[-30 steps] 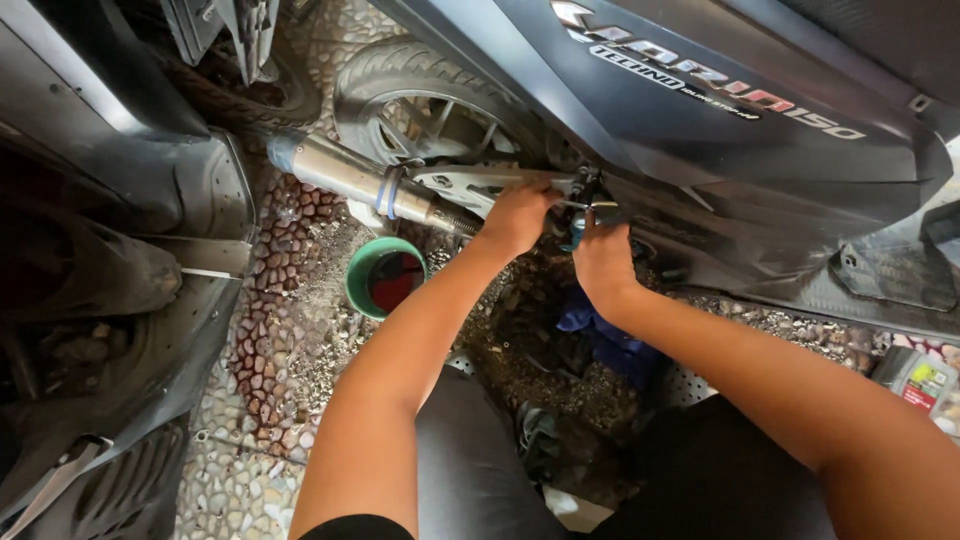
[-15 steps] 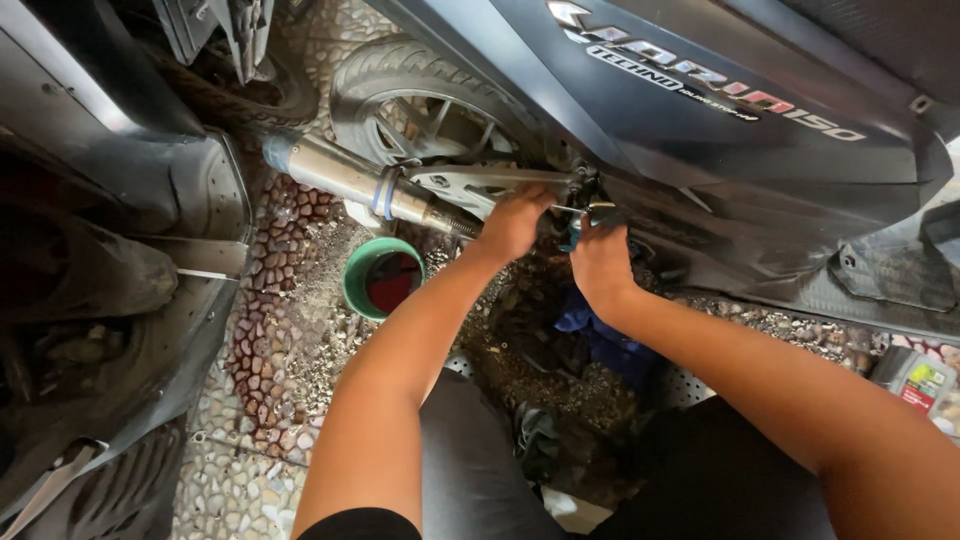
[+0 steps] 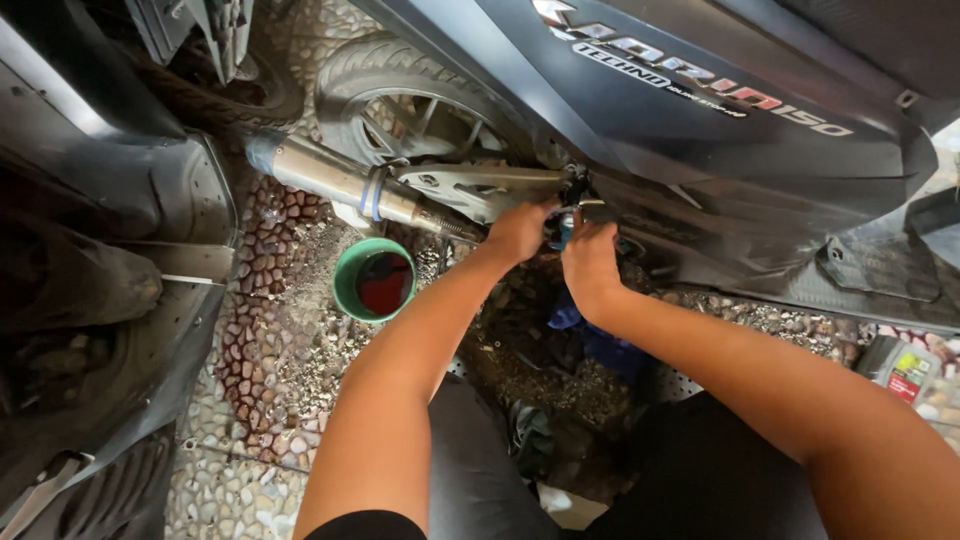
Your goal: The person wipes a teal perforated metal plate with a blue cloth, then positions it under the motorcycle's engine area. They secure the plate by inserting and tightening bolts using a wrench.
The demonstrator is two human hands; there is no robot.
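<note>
The small blue tool [image 3: 566, 228] is mostly hidden between the left hand [image 3: 518, 232] and right hand [image 3: 590, 262]. Their fingertips are hidden too.

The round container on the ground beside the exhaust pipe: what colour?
Green container, dark red inside; head view.

The scooter [image 3: 700, 130] stood at the far side, its rear wheel [image 3: 410, 100] at far left with the exhaust pipe [image 3: 340, 180] just nearer. A cup [image 3: 373, 280] sat on the pebbled floor [image 3: 260, 330], near the pipe and left of both hands. The left hand [image 3: 520, 230] and right hand [image 3: 590, 262] met side by side under the scooter's body. A second vehicle [image 3: 100, 250] stood at left. A small bottle [image 3: 900, 368] lay far right.
</note>
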